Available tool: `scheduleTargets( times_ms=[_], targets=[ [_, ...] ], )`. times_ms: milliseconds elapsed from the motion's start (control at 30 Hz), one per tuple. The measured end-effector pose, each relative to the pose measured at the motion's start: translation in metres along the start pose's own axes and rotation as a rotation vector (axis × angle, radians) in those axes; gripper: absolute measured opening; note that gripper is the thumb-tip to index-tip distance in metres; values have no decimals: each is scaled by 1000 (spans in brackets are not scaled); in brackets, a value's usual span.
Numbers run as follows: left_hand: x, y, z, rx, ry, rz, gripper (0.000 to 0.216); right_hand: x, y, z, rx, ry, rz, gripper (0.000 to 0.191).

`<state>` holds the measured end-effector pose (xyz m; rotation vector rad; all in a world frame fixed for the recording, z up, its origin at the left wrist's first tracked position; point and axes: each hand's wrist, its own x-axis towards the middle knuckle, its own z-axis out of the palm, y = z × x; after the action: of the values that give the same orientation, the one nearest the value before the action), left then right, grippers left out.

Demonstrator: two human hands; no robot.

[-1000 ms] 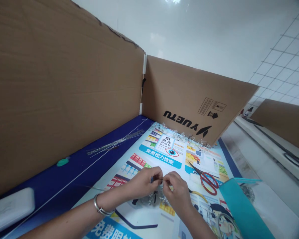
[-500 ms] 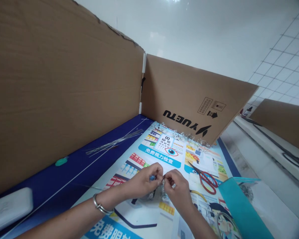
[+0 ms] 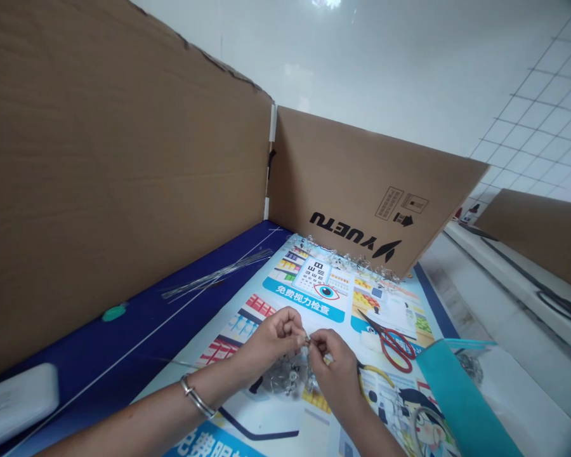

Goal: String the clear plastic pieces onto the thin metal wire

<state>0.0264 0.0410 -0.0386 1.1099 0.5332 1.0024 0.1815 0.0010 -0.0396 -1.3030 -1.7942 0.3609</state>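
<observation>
My left hand (image 3: 282, 335), with a silver bangle on its wrist, is closed in a pinch. Facing it, my right hand (image 3: 334, 355) is pinched too. Their fingertips meet around something very small that I cannot make out. Just below my hands lies a pile of clear and silvery small pieces (image 3: 282, 377), partly covered by the left hand and wrist. A thin wire (image 3: 179, 363) runs out past the left forearm. Red-handled scissors (image 3: 394, 346) lie open to the right of my right hand. A tool with yellow handles (image 3: 379, 373) is partly hidden behind that hand.
Cardboard panels (image 3: 361, 184) stand at the left and back. Clear small pieces (image 3: 347, 259) line the back panel's foot. A bundle of thin wires (image 3: 219, 274) lies left on the blue surface, near a white case (image 3: 19, 406). A teal-edged bag (image 3: 464, 400) is at right.
Both hands have shifted slightly, and the left fingers have curled more closely together. More of the pile beneath them shows. The camera view has moved a little.
</observation>
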Motion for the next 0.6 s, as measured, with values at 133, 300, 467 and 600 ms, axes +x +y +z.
scheduleTargets(
  times_ms=[133,300,467,600],
  targets=[
    [1,-1,-1,70,38,9,15,0,3,-2,-46,-10,-175,17],
    [0,-3,1,385,107,107,9,-2,7,-2,-314,58,-409,16],
    [-5,-2,4,662,121,214,7,-3,6,-1,-516,46,-486,18],
    [-6,-3,3,749,116,213,8,-1,6,-1,-433,-6,-401,15]
  ],
)
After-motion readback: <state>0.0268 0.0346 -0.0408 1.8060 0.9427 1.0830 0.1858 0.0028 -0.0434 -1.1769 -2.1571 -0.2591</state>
